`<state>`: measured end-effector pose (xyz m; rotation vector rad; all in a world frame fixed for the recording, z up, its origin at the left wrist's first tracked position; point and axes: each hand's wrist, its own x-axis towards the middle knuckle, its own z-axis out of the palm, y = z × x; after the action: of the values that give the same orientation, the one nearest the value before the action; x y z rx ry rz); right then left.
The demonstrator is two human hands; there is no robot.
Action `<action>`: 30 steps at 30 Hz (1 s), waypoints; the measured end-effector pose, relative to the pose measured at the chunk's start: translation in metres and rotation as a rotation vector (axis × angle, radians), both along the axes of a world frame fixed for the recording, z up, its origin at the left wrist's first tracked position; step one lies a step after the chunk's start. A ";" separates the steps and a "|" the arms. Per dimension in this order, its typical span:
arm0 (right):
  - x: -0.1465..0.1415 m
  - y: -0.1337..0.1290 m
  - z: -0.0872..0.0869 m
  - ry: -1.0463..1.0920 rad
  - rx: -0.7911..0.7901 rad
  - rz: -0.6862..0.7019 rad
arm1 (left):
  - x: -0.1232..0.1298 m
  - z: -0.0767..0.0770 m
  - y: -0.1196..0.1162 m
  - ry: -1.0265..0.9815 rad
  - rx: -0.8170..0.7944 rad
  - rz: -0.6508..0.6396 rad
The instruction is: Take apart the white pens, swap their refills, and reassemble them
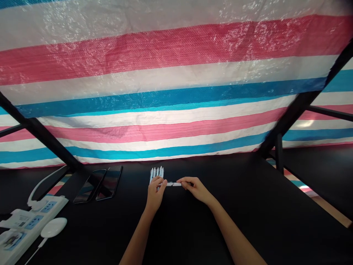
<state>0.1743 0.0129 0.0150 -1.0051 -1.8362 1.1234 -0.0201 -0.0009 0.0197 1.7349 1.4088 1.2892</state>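
A white pen (pixel 173 184) lies level between my two hands above the black table. My left hand (pixel 156 191) pinches its left end, thumb and fingers closed. At the other end, the fingertips of my right hand (pixel 194 187) are closed on the pen's tip. Just behind my left hand, several white pens (pixel 156 172) lie side by side in a row, tops pointing away from me. Their lower parts are hidden by the left hand.
Two dark phones (pixel 90 186) lie on the black table (pixel 187 228) at left. Nearer stands a white power strip (pixel 35 221) with plugs and cables, beside a round white charger (pixel 53 227). Black frame bars (pixel 52 141) rise at both sides, with a striped tarp (pixel 165 99) behind.
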 end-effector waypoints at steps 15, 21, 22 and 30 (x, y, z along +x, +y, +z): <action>-0.015 -0.008 -0.003 -0.160 0.256 -0.117 | -0.006 -0.010 0.007 -0.299 -0.238 0.091; -0.003 -0.002 -0.002 -0.252 0.078 -0.179 | -0.001 -0.007 0.004 -0.274 -0.148 0.041; -0.001 -0.001 -0.001 -0.261 0.063 -0.179 | -0.001 -0.007 0.004 -0.267 -0.141 0.042; 0.000 -0.001 0.001 -0.042 0.047 -0.077 | -0.003 -0.011 0.006 -0.277 -0.111 0.059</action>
<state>0.1744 0.0118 0.0157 -1.0706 -1.8329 1.0157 -0.0227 0.0050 0.0091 1.3917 1.3504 1.3943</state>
